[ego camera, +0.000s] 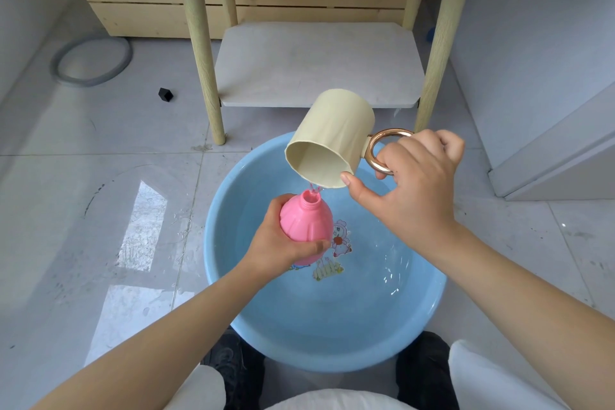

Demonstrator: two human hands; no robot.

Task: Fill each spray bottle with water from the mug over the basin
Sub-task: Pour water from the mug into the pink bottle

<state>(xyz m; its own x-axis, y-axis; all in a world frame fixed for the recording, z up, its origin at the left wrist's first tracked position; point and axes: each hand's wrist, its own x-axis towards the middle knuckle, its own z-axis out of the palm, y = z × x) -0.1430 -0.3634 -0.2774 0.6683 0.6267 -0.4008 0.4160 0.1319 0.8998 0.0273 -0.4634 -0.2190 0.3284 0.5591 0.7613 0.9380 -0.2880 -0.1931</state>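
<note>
Bright, sharp daylight, window glare on floor tiles [143, 226] (edges bowed by wide-angle lens)

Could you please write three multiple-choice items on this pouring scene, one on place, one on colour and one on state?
1. Where is the pink bottle held?
A. on the shelf
B. over the blue basin
C. on the floor

2. What colour is the mug?
A. cream
B. green
C. black

3. How is the mug held?
A. upright
B. tipped towards the bottle's neck
C. upside down in the water

Answers: 1 B, the left hand grips it above the water; 2 A, cream with a coppery ring handle; 3 B, the right hand tilts it, water trickling out.
</note>
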